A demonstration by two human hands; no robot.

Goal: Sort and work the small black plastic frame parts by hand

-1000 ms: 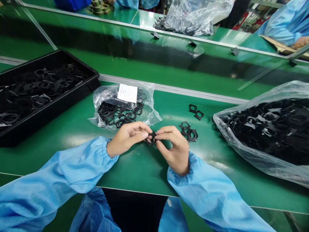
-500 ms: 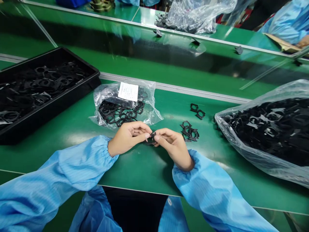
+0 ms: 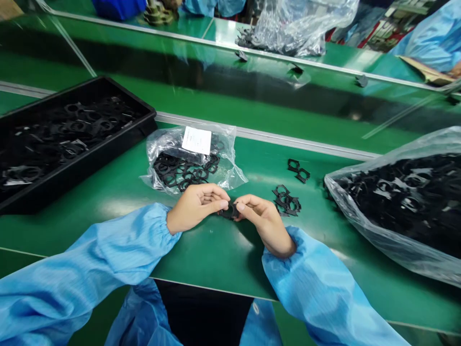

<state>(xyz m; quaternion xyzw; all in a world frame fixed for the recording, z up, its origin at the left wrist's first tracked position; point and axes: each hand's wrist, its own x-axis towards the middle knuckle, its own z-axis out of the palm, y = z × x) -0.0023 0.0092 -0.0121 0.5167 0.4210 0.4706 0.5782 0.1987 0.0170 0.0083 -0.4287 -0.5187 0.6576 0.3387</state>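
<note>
Near the front edge of the green tabletop (image 3: 212,254), left hand (image 3: 196,209) and right hand (image 3: 264,223), both narrowly pinched, hold one black gasket (image 3: 229,211) between fingertips.

I work at a green workbench (image 3: 212,259) edged by an aluminium rail (image 3: 266,133), with another green bench (image 3: 225,29) beyond; pale light glares across my bench's glossy top.

Black tray (image 3: 77,171) left, clear plastic bag (image 3: 363,235) right, green workbench (image 3: 212,254).

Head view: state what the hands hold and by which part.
The left hand and right hand pinch a black gasket at opposite edges, between the fingertips.
</note>
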